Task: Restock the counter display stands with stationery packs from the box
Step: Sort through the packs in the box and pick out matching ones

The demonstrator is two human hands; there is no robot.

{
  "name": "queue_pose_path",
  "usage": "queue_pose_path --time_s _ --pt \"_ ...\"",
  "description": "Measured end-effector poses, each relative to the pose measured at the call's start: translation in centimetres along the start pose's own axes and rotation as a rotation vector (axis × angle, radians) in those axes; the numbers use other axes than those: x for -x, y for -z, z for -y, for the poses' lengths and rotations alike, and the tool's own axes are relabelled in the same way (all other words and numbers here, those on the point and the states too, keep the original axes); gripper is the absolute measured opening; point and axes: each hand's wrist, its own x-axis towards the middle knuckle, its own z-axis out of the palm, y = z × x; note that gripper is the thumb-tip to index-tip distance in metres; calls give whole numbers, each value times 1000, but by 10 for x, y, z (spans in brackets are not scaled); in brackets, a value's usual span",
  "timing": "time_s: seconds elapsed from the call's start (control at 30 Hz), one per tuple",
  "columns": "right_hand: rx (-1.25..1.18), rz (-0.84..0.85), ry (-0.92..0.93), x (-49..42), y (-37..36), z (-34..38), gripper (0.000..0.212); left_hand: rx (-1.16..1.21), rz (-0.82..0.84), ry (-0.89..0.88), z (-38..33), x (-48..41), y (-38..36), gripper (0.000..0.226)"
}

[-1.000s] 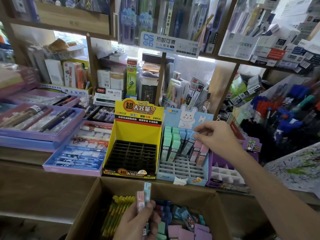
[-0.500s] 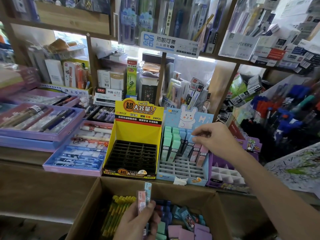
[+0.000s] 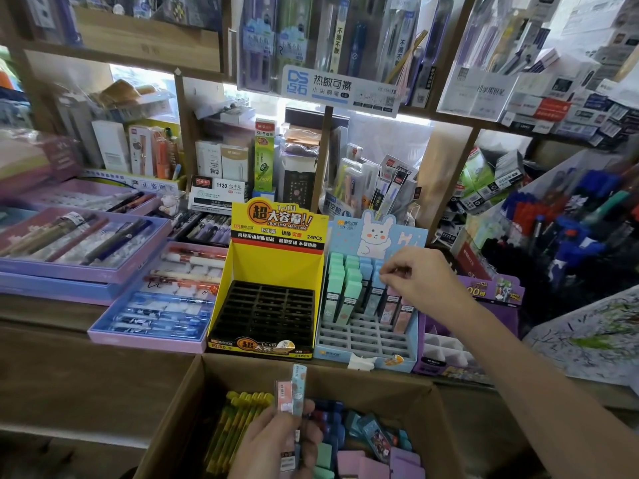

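Observation:
My left hand (image 3: 276, 440) grips two slim packs (image 3: 292, 388), one pink and one pale blue, upright over the open cardboard box (image 3: 193, 385). The box holds yellow packs (image 3: 238, 420) and mixed green, blue and purple packs (image 3: 373, 464). My right hand (image 3: 422, 281) reaches over the pale blue rabbit display stand (image 3: 366, 340), fingertips curled on the top of a pack (image 3: 380, 295) standing in its back rows. Green packs (image 3: 342, 281) fill the stand's back left; its front slots are bare. The yellow stand (image 3: 273, 264) beside it has a black grid with nothing in it.
A purple stand (image 3: 446, 350) with white dividers sits right of the blue one. Flat pen trays (image 3: 155, 316) lie on the counter at left. A rack of blue and red pens (image 3: 567, 229) stands at right. Shelves of boxed stationery rise behind.
My right hand has come down and slightly left onto the packs in the blue stand. My left hand still holds its two packs over the box.

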Motion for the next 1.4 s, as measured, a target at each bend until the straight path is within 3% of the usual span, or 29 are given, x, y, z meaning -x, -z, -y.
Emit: queue_pose_path --time_s 0.23,0.4,0.5,0.6,0.7,0.77,1.0,1.2,1.4 --pt "7 -54 43 9 2 4 5 73 27 -19 1 1 -3 15" --pt "-311 -181 -29 43 -4 20 15 41 72 -36 1 -8 -1 17" --pt "-517 -57 -56 69 -13 36 20 -10 102 -66 1 -9 -1 23" --pt "-628 117 -128 93 -31 46 13 -56 118 -72 1 -8 -2 23" --pt "-779 327 -225 112 -52 51 23 -65 148 -57 1 -8 -3 23" --pt "-884 375 -239 118 -64 54 25 -57 177 -59 2 -6 -5 24" --pt "-1073 265 -394 123 -79 50 14 -26 169 -97 8 -12 -2 24" --pt "-1256 125 -571 123 -77 38 14 29 55 -158 16 -24 5 19" --pt "-1308 154 -590 127 -75 34 10 -23 -25 -192 19 -31 16 9"
